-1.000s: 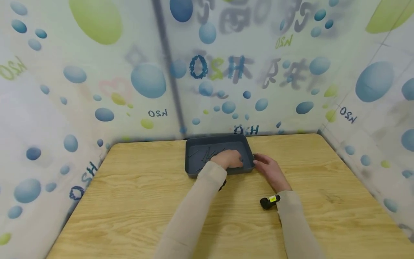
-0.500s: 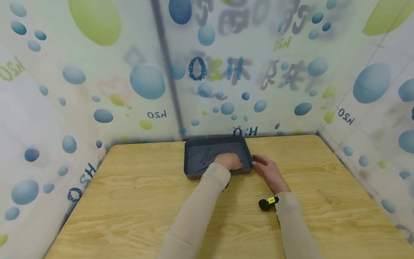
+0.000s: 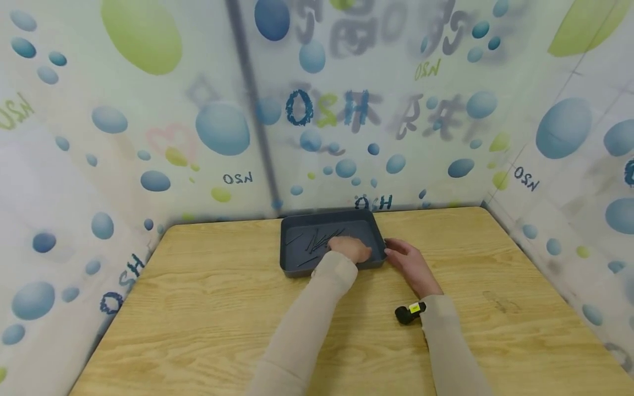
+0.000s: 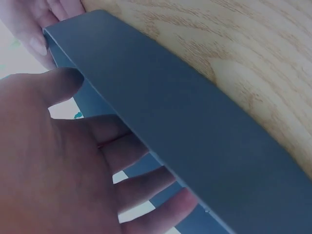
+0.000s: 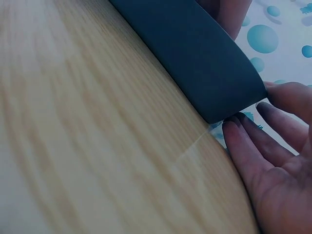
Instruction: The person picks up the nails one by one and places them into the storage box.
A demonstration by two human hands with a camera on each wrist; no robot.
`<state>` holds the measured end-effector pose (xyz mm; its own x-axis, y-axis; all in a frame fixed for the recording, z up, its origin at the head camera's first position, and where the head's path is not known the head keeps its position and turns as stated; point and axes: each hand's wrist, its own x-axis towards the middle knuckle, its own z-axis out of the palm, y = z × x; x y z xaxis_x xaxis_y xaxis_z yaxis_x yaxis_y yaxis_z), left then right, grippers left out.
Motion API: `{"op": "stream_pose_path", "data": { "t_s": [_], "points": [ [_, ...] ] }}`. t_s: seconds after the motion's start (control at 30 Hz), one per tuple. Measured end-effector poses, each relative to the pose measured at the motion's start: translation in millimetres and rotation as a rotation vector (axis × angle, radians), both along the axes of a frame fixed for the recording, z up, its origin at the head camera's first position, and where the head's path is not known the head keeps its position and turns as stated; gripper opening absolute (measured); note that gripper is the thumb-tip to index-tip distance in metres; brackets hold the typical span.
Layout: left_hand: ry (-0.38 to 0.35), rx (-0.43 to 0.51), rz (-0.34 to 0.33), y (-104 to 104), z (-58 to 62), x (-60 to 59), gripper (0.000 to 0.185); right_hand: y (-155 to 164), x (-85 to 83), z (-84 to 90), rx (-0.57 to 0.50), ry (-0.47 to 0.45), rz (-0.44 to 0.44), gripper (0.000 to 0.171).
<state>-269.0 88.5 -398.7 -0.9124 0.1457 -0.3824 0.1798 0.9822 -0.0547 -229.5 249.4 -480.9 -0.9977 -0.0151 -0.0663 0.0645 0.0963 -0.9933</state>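
At frame centre, the left hand reaches into the dark grey tray, fingers loosely spread over thin dark rods. The right hand rests with straight fingers against the tray's right corner.

All the words stand on the bubble curtain that hangs around the wooden table, and they look flipped like in a mirror. On the far wall, big blue and green letters read "OSH". Beside them are grey signs too blurry to read. A small green "OSN" sits higher up on the right. A small dark "OSN" is lower on the left. Just behind the grey tray, blue letters read "OSH". The right wall has a dark "OSN". The left wall has blue "OSH" near the table and a green "OSN" higher up.
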Motion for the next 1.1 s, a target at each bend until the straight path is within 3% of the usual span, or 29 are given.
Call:
{"op": "stream_pose_path", "data": {
  "t_s": [0.2,0.43,0.7,0.93,1.1],
  "points": [
    [0.043,-0.066,-0.012,4.0,-1.3,-1.8,0.048,-2.2,-1.1,2.2,0.003,-0.002,-0.002,0.050],
    [0.020,-0.099,-0.031,6.7,-1.7,-2.2,0.038,-3.7,0.6,5.5,0.020,-0.003,-0.001,0.048],
    [-0.004,-0.138,-0.056,6.9,0.7,0.4,0.045,-2.3,0.0,4.3,0.067,0.006,-0.014,0.047],
    [0.013,-0.114,-0.041,1.9,0.8,3.4,0.050,-3.0,1.1,6.5,0.118,0.005,-0.018,0.047],
    [0.010,-0.061,-0.038,-3.1,-0.5,5.5,0.052,-1.7,1.1,4.6,0.089,-0.006,-0.018,0.049]
  ]
}}
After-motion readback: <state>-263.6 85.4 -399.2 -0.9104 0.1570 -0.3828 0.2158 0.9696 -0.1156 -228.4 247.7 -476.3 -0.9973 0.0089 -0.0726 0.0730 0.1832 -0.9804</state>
